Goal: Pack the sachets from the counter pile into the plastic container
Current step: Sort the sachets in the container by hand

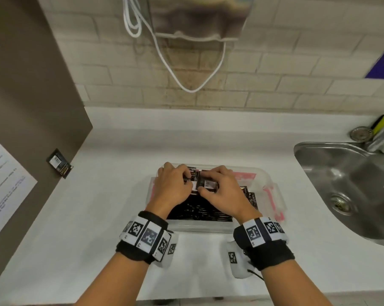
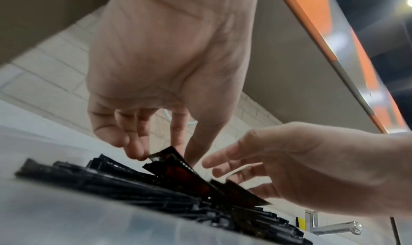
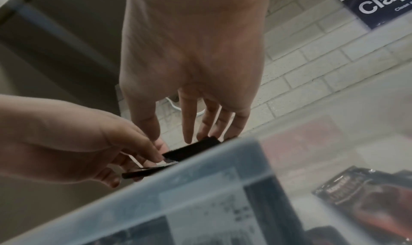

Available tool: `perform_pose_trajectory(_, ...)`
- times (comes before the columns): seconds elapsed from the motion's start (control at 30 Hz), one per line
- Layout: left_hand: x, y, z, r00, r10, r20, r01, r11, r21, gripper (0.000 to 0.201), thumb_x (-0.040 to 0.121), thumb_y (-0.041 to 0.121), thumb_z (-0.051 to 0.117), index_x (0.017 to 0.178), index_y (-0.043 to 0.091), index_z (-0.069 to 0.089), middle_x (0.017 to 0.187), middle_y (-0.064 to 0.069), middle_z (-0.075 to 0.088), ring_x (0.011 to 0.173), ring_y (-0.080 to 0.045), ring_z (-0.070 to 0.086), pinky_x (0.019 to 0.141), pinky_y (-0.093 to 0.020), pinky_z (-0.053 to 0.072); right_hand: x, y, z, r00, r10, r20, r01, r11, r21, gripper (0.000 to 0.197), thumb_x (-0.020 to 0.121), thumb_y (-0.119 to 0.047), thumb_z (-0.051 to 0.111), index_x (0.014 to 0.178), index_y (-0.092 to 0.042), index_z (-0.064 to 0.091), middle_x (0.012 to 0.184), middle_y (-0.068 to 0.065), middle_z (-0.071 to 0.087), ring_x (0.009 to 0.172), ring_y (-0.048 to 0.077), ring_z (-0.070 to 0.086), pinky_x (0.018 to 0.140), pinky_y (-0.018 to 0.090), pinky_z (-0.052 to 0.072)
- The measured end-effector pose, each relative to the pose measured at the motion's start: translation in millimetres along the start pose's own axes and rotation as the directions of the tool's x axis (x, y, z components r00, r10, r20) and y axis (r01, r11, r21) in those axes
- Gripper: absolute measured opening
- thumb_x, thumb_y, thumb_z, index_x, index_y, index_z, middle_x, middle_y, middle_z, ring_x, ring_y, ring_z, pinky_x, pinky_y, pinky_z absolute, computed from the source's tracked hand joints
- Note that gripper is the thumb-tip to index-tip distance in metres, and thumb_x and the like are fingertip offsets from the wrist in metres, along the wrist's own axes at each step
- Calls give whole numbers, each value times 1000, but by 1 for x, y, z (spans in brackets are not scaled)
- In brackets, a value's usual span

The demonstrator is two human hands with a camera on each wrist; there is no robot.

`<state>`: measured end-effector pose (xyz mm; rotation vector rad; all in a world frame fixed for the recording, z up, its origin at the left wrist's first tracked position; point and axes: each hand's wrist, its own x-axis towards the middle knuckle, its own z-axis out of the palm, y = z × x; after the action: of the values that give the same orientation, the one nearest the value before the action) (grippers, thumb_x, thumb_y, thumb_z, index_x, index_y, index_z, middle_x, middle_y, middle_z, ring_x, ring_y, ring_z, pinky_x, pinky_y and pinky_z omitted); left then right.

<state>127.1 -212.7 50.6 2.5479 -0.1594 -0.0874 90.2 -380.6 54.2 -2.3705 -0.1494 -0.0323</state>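
A clear plastic container (image 1: 266, 178) with pink clips sits mid-counter, packed with upright dark sachets (image 1: 197, 212). Both hands hover over its far half. My left hand (image 1: 187, 181) pinches the corner of a dark sachet (image 2: 178, 169) at the top of the row. My right hand (image 1: 205, 184) holds a label-side-up sachet (image 1: 208, 184) between thumb and fingers just beside it. In the right wrist view the right hand (image 3: 172, 139) grips that black sachet (image 3: 191, 148) above the container wall (image 3: 200, 187). One loose sachet (image 1: 59, 163) lies on the counter far left.
A steel sink (image 1: 352, 191) with a tap (image 1: 383, 135) is at the right. A brown panel (image 1: 32, 107) with a printed sheet (image 1: 3, 188) bounds the left. A white cable (image 1: 186, 85) hangs on the tiled wall behind.
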Motion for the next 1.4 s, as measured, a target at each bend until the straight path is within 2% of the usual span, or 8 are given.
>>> perform_pose_trajectory(0.43, 4, -15, -26, 986, -57, -160, 32, 988, -154, 9, 93, 30, 64, 103, 31, 62, 108, 5, 45, 113, -19, 46, 96, -40, 47, 15, -13, -5, 998, -43, -37, 42, 999, -10, 33, 90, -39, 68, 121, -28, 68, 114, -5, 52, 118, 14, 38, 97, 26, 34)
perform_pose_trajectory(0.57, 7, -47, -49, 956, -125, -266, 49, 960, -276, 6, 92, 24, 66, 97, 28, 66, 100, 8, 50, 103, -20, 56, 90, -35, 49, 30, -53, -1, 991, -134, -21, 135, 988, 70, 28, 92, -32, 67, 119, -26, 69, 111, -6, 53, 110, 13, 51, 95, 26, 43)
perform_pose_trajectory(0.67, 7, -81, -70, 914, -226, -337, 93, 925, -368, 9, 91, 18, 67, 92, 27, 66, 101, 2, 59, 92, -19, 60, 82, -27, 45, 44, -96, 18, 971, -236, 31, 230, 964, 132, 29, 91, -27, 68, 120, -24, 67, 110, -5, 55, 97, 7, 57, 88, 19, 47)
perform_pose_trajectory(0.8, 7, -132, -91, 830, -413, -376, 172, 830, -531, 9, 90, 15, 67, 95, 22, 65, 95, 1, 63, 84, -17, 62, 84, -36, 51, 69, -151, 65, 937, -324, 130, 289, 928, 234, 34, 90, -22, 69, 124, -21, 63, 108, -1, 57, 93, 10, 57, 84, 20, 49)
perform_pose_trajectory(0.93, 8, -190, -101, 710, -608, -356, 270, 702, -659, 23, 92, 12, 64, 114, 14, 60, 104, -5, 64, 99, -27, 65, 88, -37, 51, 99, -189, 130, 918, -311, 247, 246, 933, 262, 39, 92, -24, 68, 129, -17, 57, 109, 2, 58, 91, 12, 56, 85, 23, 49)
perform_pose_trajectory(1.0, 12, -215, -99, 672, -660, -337, 331, 674, -661, 40, 91, 7, 65, 129, 2, 54, 122, -18, 60, 110, -34, 61, 97, -41, 49, 117, -203, 162, 904, -285, 319, 216, 947, 236, 46, 92, -23, 68, 134, -15, 52, 118, 7, 57, 99, 14, 55, 90, 25, 46)
perform_pose_trajectory(1.13, 26, -245, -92, 602, -740, -300, 444, 622, -645, 49, 90, 3, 63, 134, -10, 44, 134, -31, 49, 125, -43, 47, 106, -46, 41, 157, -218, 217, 872, -204, 446, 153, 977, 147, 58, 95, -19, 61, 148, -10, 38, 143, 15, 48, 130, 27, 49, 106, 33, 40)
perform_pose_trajectory(1.4, 46, -274, -74, 586, -749, -310, 384, 593, -708, 50, 90, 4, 62, 138, -3, 48, 136, -24, 55, 128, -39, 52, 109, -49, 42, 219, -226, 279, 827, -107, 552, 13, 985, 171, 63, 95, -21, 63, 149, -11, 31, 149, 13, 46, 133, 30, 47, 111, 39, 38)
